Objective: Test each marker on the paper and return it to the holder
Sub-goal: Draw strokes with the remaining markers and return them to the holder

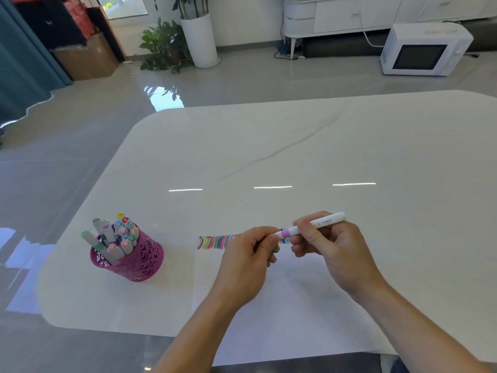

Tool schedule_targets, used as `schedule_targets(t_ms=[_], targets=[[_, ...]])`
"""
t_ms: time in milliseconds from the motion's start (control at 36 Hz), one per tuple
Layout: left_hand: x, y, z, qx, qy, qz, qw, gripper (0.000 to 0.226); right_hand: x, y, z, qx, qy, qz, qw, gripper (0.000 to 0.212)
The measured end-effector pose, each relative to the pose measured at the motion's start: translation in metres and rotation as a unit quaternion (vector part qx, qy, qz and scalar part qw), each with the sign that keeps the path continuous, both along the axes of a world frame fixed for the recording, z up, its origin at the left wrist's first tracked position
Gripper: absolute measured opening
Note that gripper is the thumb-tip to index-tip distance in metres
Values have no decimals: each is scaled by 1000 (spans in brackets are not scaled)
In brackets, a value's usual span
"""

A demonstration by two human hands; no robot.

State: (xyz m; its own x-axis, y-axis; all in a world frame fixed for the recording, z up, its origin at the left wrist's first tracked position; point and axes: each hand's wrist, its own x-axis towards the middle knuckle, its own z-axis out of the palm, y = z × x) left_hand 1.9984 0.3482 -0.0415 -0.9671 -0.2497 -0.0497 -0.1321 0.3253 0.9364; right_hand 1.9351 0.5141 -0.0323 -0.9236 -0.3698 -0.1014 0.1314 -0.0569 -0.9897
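There is one camera, worn on the person's head. It looks forward and down at the white table, with both hands close below it in the middle. The wide view bends the edges and also takes in the floor far behind the table.

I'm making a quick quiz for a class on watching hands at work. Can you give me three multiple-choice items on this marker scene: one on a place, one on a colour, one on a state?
1. Where does the holder stand relative to the paper?
A. To its left
B. On it
C. To its right

2. What colour is the holder?
A. White
B. Magenta
C. Blue

3. What is the state of the marker?
A. Lying on the table
B. Standing in the holder
C. Held by both hands

Answers:
1 A, it sits on the bare table left of the sheet.
2 B, its cut-out wall is magenta.
3 C, the right hand grips the barrel and the left hand pinches the purple-banded end.
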Motion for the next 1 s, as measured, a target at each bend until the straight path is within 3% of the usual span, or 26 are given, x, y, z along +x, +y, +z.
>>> schedule_targets(t_ms=[472, 556, 667, 861, 1000], targets=[[3, -1, -1, -40, -8, 12, 999, 30, 7, -5, -11, -31, -39, -10, 999, 24], [1, -5, 2, -40, -10, 4, 999, 25, 5, -5, -9, -44, -65, -2, 997, 33], [1, -9, 6, -15, -23, 12, 1000, 13, 3, -7, -12, -51, -112, 13, 992, 25], [11, -20, 24, 87, 35, 96, 991, 6, 0, -4, -21, 76, -123, 18, 989, 21], [34, -36, 31, 57, 79, 153, 983, 5, 5, -2, -26, 164, -90, 45, 981, 11]])
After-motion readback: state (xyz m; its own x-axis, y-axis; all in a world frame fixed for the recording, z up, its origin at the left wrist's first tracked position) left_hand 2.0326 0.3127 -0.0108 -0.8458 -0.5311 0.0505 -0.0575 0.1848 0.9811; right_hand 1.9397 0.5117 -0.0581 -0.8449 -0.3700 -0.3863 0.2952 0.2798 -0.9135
